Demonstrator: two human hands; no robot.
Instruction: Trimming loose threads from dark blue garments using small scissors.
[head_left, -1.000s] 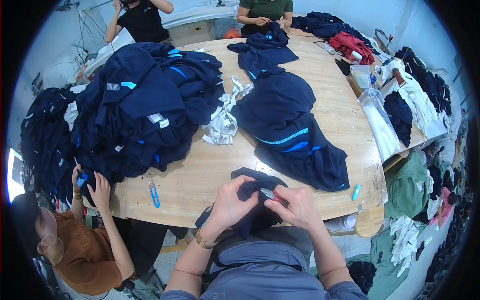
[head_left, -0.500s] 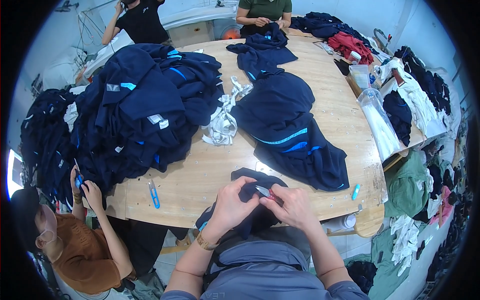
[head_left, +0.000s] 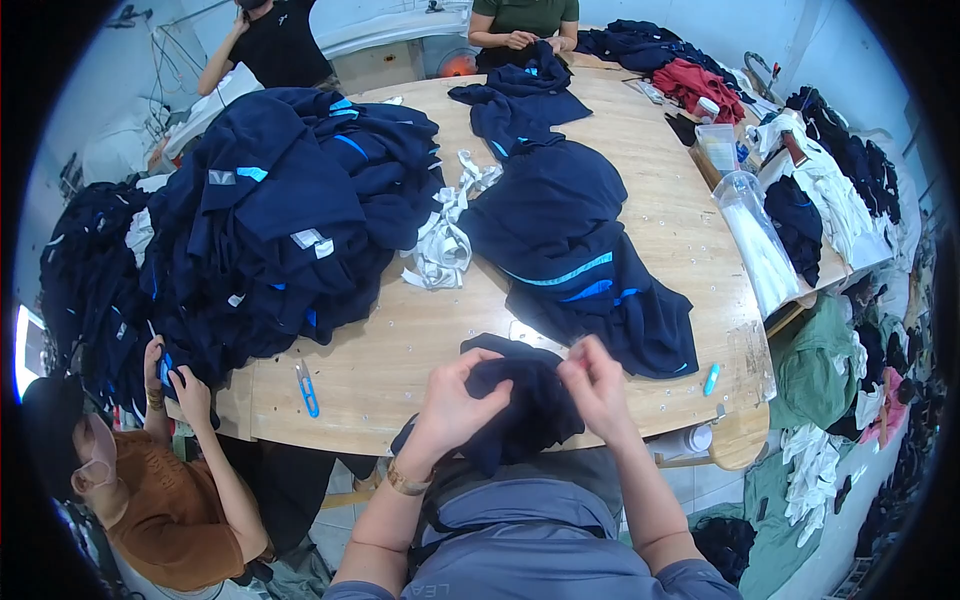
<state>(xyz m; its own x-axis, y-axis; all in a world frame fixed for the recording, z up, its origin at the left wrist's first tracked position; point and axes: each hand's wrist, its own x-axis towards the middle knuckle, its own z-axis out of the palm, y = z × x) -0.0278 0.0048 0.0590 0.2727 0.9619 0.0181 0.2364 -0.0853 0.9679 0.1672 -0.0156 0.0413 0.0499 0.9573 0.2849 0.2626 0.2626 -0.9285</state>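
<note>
A dark navy garment [head_left: 525,395] lies bunched at the table's near edge and over my lap. My left hand [head_left: 462,405] grips its left side, thumb against bent fingers, with cloth between them. At the garment's right edge, my right hand [head_left: 597,388] is closed in a pinch, slightly blurred. Whatever it holds is hidden by the fingers; the red-handled thread snips seen earlier do not show now. Beyond my hands a larger navy garment [head_left: 555,195] with light-blue trim is spread on the table.
A big heap of navy garments [head_left: 290,190] covers the table's left. Blue snips [head_left: 307,390] lie left of me, a turquoise tool [head_left: 711,380] right. White fabric strips [head_left: 440,250] lie mid-table. A person in brown [head_left: 180,490] sits at left; another in green [head_left: 525,25] works across.
My right hand has lifted away from my left, up and to the right, and the red-handled snips have gone out of sight. My left hand still grips the garment.
</note>
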